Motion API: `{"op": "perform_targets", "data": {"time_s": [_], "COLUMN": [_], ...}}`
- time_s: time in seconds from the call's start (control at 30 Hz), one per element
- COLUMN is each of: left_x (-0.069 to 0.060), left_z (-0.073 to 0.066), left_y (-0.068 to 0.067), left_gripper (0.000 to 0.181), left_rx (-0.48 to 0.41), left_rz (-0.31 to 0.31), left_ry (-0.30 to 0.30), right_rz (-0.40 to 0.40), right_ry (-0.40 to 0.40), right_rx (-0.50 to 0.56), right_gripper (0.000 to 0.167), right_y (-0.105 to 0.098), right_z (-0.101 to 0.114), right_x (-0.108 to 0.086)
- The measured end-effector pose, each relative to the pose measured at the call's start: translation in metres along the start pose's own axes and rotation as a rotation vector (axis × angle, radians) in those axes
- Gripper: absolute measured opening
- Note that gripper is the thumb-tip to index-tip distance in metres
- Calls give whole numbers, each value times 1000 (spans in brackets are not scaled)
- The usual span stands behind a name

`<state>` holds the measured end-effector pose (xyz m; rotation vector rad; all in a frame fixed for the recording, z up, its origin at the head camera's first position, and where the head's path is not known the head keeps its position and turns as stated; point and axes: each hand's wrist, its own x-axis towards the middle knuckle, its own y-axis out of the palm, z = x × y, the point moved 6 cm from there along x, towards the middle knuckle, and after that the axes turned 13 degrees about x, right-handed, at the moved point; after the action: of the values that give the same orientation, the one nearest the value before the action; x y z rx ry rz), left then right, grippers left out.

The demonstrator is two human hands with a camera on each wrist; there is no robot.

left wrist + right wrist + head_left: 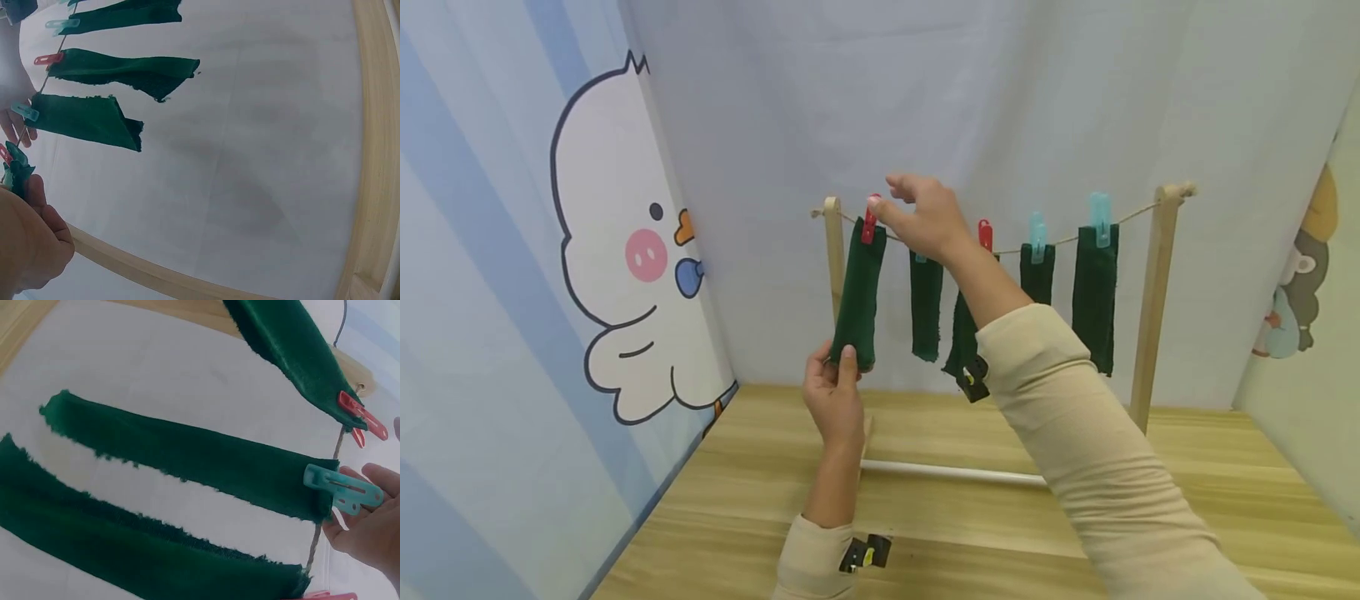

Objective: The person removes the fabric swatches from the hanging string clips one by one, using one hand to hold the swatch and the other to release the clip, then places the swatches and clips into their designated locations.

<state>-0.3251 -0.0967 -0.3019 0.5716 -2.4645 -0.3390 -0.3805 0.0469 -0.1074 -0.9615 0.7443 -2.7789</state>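
Note:
At the left end of the cord, a dark green cloth strip [859,292] hangs from a red clothespin [868,232]. My left hand [835,404] pinches the strip's lower end, with the thumb in front. My right hand [931,218] is raised beside that clothespin, fingers spread and thumb near its top. In the right wrist view, the right hand [372,528] shows behind a light blue clothespin [344,486] on the neighbouring green strip [200,456]. The red clothespin [362,415] there stands apart from the visible fingers.
Several more green strips hang along the cord [1138,212], including one at the right [1095,300] under a blue clothespin [1101,218]. Wooden posts [1152,308] hold the cord. A white rod [955,472] runs low above the wooden table [970,533].

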Motion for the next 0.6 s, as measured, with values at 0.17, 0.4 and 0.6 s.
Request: {"op": "perform_targets", "data": {"time_s": [0.17, 0.4, 0.6], "left_x": [-1, -1, -2], "left_z": [1, 2, 0], "left_y": [-3, -7, -4], "left_gripper": [17, 16, 21], "left_rx": [12, 90, 149], "left_rz": [-15, -9, 69], "left_ry": [8, 3, 23], "right_rz": [36, 40, 24], "right_ry": [26, 44, 37], "right_rx": [52, 152, 188], "right_gripper": [53, 47, 36], "right_y": [6, 8, 7], "right_z": [-1, -1, 1], "right_x": [4, 2, 0]}}
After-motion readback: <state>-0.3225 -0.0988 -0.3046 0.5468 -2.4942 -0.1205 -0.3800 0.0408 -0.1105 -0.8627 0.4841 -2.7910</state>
